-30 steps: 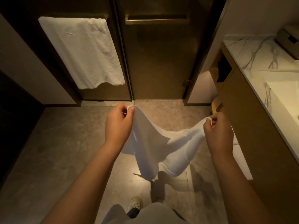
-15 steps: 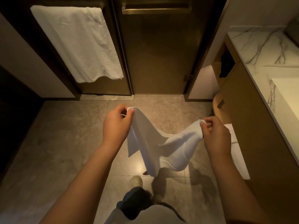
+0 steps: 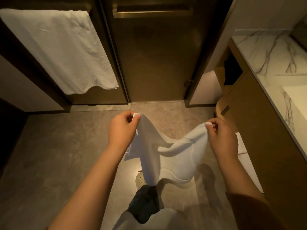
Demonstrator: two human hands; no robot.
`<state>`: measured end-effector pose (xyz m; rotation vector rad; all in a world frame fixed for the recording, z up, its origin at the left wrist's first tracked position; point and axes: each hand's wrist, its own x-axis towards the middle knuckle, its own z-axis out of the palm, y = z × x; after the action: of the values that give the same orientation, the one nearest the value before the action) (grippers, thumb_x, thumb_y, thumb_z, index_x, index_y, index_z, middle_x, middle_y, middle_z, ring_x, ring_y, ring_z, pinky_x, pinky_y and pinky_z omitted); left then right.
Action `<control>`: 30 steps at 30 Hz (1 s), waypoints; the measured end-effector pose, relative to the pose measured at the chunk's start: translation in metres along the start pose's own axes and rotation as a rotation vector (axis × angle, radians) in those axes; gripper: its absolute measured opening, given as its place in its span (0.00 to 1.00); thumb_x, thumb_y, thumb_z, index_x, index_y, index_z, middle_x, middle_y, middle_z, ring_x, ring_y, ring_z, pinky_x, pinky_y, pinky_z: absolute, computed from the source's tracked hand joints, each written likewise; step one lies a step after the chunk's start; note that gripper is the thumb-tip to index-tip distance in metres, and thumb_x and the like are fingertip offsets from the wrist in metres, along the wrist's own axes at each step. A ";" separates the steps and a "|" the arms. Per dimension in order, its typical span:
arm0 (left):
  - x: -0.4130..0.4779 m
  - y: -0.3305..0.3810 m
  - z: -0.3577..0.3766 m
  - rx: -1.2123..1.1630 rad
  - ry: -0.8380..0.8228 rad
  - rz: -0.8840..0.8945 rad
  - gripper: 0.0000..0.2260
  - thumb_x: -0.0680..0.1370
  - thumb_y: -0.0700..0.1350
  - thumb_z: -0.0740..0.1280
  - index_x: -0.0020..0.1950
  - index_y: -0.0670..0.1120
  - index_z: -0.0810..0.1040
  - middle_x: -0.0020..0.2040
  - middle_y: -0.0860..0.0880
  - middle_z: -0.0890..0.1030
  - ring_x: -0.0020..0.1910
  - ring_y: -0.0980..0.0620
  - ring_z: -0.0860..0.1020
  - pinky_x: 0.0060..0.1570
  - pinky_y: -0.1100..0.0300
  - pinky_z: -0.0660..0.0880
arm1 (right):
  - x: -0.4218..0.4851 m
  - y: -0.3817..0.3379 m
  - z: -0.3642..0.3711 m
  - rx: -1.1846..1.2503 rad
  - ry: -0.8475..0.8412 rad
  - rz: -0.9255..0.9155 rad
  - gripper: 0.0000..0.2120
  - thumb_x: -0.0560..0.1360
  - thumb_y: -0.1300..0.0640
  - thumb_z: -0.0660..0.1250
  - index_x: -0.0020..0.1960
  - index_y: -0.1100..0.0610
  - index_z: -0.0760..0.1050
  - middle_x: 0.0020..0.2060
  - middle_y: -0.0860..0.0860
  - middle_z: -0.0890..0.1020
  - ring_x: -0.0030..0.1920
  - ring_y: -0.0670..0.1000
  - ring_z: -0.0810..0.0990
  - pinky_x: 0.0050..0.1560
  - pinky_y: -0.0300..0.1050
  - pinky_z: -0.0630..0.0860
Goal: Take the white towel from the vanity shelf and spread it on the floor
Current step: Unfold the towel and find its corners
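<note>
A white towel [image 3: 172, 156] hangs in the air between my hands, sagging in the middle, its lower folds hanging low over the grey tiled floor [image 3: 54, 156]. My left hand [image 3: 123, 130] pinches one top corner. My right hand [image 3: 222, 138] pinches the other top corner, close to the vanity front. The towel hides part of my foot in a pale perforated shoe [image 3: 139, 179] below it.
A large white towel [image 3: 56, 50] hangs on the dark door at the left. A bronze door [image 3: 154, 60] with a bar handle stands ahead. The wooden vanity [image 3: 259, 130] with a marble top [image 3: 269, 52] runs along the right. More white cloth [image 3: 245, 156] lies by its base.
I have stepped forward, so the doors and the hanging towel look nearer. My hands have stayed level with the towel still stretched between them, and my leg has swung under it.
</note>
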<state>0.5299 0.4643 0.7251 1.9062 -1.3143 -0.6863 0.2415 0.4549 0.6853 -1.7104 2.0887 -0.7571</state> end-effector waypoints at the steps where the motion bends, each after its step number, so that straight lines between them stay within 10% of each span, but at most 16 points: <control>1: 0.014 0.000 0.000 0.010 -0.010 0.002 0.10 0.77 0.52 0.65 0.39 0.50 0.80 0.33 0.52 0.79 0.34 0.55 0.78 0.31 0.58 0.73 | 0.012 -0.006 0.004 -0.007 0.000 0.003 0.09 0.78 0.48 0.60 0.54 0.50 0.75 0.47 0.49 0.79 0.43 0.47 0.75 0.37 0.39 0.70; 9: 0.115 -0.011 0.007 0.046 -0.037 -0.013 0.11 0.77 0.52 0.65 0.37 0.50 0.78 0.31 0.51 0.78 0.32 0.54 0.76 0.32 0.57 0.71 | 0.090 -0.039 0.034 -0.022 -0.018 0.065 0.07 0.78 0.51 0.61 0.52 0.51 0.75 0.45 0.50 0.79 0.45 0.52 0.77 0.47 0.54 0.78; 23: 0.181 0.007 0.077 0.066 -0.041 -0.074 0.07 0.77 0.49 0.66 0.41 0.51 0.79 0.35 0.53 0.80 0.35 0.57 0.77 0.33 0.60 0.73 | 0.184 0.007 0.060 0.068 -0.095 -0.183 0.08 0.75 0.60 0.68 0.46 0.67 0.76 0.36 0.55 0.79 0.32 0.40 0.71 0.33 0.25 0.67; 30: 0.203 0.038 0.136 0.074 0.059 -0.172 0.06 0.78 0.49 0.66 0.42 0.52 0.78 0.36 0.54 0.80 0.36 0.57 0.77 0.31 0.62 0.70 | 0.264 0.037 0.067 0.144 -0.216 -0.130 0.15 0.74 0.49 0.57 0.48 0.59 0.75 0.36 0.52 0.77 0.34 0.44 0.73 0.35 0.32 0.66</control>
<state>0.4755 0.2299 0.6662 2.1013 -1.1635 -0.6690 0.1916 0.1900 0.6288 -1.7752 1.7519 -0.7063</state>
